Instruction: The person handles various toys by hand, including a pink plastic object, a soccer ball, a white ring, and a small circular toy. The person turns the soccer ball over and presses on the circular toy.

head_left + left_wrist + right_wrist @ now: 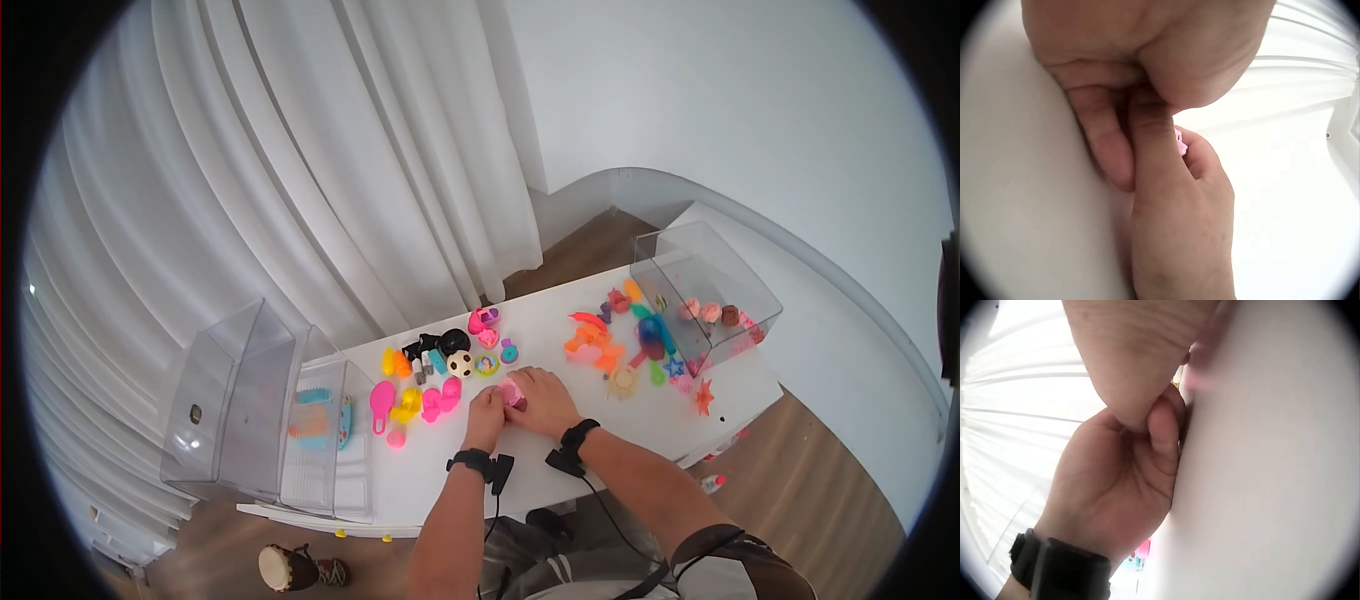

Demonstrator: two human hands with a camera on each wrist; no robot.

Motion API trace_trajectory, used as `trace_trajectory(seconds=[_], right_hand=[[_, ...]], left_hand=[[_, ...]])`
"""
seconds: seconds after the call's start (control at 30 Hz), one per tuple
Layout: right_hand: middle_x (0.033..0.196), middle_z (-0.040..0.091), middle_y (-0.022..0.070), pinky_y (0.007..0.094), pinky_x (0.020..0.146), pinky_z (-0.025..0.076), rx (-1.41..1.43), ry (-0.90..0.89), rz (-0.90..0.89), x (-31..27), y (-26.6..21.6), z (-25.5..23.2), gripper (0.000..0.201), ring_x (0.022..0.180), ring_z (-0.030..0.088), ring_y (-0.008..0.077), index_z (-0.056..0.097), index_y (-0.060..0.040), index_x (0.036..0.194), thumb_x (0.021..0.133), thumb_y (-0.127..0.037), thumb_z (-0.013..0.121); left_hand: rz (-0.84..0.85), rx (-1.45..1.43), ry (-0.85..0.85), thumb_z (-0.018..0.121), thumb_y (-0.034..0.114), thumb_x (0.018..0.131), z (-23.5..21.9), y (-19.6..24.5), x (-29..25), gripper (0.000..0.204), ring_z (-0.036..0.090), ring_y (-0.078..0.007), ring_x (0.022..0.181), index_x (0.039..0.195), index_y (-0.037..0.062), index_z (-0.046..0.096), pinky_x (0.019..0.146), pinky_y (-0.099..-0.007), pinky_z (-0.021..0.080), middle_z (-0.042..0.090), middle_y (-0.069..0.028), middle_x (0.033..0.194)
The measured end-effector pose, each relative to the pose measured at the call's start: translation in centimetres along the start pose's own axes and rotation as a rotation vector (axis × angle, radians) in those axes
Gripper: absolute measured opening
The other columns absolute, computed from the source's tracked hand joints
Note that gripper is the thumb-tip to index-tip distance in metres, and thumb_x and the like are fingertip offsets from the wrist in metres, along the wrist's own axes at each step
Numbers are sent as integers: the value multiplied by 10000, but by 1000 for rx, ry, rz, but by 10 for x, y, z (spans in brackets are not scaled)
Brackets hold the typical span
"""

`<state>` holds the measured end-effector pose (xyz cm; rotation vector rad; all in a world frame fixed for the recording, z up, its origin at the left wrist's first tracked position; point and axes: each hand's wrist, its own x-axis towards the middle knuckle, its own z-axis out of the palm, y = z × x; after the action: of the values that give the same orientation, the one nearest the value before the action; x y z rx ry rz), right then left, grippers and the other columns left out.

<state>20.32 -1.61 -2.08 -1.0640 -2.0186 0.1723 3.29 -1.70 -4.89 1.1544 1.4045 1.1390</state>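
Observation:
Both hands meet low over the middle of the white table [440, 480], around a small pink and mauve piece [513, 393]. The left hand [485, 418] holds it from the left, fingers curled. From the other side, the right hand [546, 402] grips it, its fingers over the top. Only a pink edge [1181, 145] shows past the fingers in the left wrist view; most of the piece is hidden, and I cannot tell its kind. In the right wrist view the left hand [1122, 469] has its fingertips tucked under the right hand [1141, 356].
Beyond the hands lie a toy soccer ball [460, 364], a pink hairbrush [382, 402] and yellow pieces [406, 405]. Colourful toys, including an orange star [705, 398], spread rightward. Clear bins stand at the right [760, 290] and left [235, 420]. A drum [275, 568] is on the floor.

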Motion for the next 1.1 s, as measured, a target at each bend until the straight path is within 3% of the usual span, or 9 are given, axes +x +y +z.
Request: trace_trajectory(seconds=[0.1, 0.23, 0.43, 0.6, 0.67, 0.77, 0.9, 0.97, 1.1], right_hand=[[1169, 676, 148, 471, 944, 512, -7, -43, -4, -1, 3, 1, 470, 1110, 649, 353, 636, -78, 1205, 833, -325, 783], [1209, 676, 138, 477, 978, 504, -5, -60, -17, 3, 1, -1, 554, 1144, 639, 349, 639, -89, 1292, 822, -338, 792], [1254, 670, 142, 486, 996, 492, 0, -59, 24, 2, -2, 2, 609, 1173, 623, 351, 634, -69, 1316, 812, -353, 823], [1300, 648, 152, 483, 1047, 471, 34, -130, 80, 3, -1, 0, 600, 1226, 605, 360, 622, -49, 1281, 809, -350, 837], [1209, 673, 146, 489, 965, 493, -44, -36, -38, 2, 2, 4, 532, 1140, 626, 361, 630, -54, 1219, 815, -336, 832], [1195, 667, 154, 500, 960, 491, 10, -71, 28, 1, 8, 7, 416, 1149, 619, 373, 630, -57, 1147, 838, -271, 811], [1107, 675, 144, 491, 879, 523, 53, 28, 47, -3, 20, 13, 285, 1040, 664, 359, 622, -60, 1067, 878, -205, 779], [991, 672, 120, 461, 749, 546, 182, 97, 255, -4, 20, 11, 216, 869, 693, 329, 605, -63, 1034, 911, -158, 755], [917, 662, 99, 430, 658, 541, 221, 188, 353, 0, 8, 4, 177, 756, 688, 310, 596, -66, 1004, 932, -140, 740]], left_hand=[[-87, -75, -40, 640, 270, 1051, 4, 24, -12, 363, 722, -167, 848, 1244, -38, 638, 674, -317, 628, 719, -105, 1033], [-51, -38, -137, 671, 285, 1037, -5, 22, -8, 398, 740, -188, 879, 1255, -42, 607, 722, -333, 657, 714, -122, 1082], [-123, -189, -196, 610, 269, 1075, -12, 16, -3, 329, 748, -198, 830, 1243, -14, 618, 695, -377, 673, 720, -119, 1024], [-192, -274, -136, 516, 281, 1117, -11, 23, -8, 345, 761, -228, 909, 1312, 10, 601, 743, -379, 667, 726, -130, 1118], [-201, -290, -104, 514, 276, 1117, -12, 21, -8, 341, 761, -241, 917, 1312, 9, 598, 760, -389, 668, 727, -138, 1123], [-218, -394, -118, 532, 324, 1116, -14, 22, -10, 354, 760, -256, 854, 1282, 22, 612, 779, -416, 676, 729, -146, 1077], [-289, -512, -29, 530, 281, 1104, -11, 31, -11, 350, 770, -319, 972, 1295, -7, 582, 855, -421, 665, 725, -196, 1138], [-308, -540, 10, 545, 246, 1087, -8, 32, -11, 336, 769, -344, 1012, 1299, -14, 569, 872, -420, 660, 724, -215, 1151], [-234, -463, 12, 524, 139, 1063, -5, 29, -13, 311, 775, -343, 1030, 1296, -59, 580, 904, -414, 663, 725, -217, 1170]])
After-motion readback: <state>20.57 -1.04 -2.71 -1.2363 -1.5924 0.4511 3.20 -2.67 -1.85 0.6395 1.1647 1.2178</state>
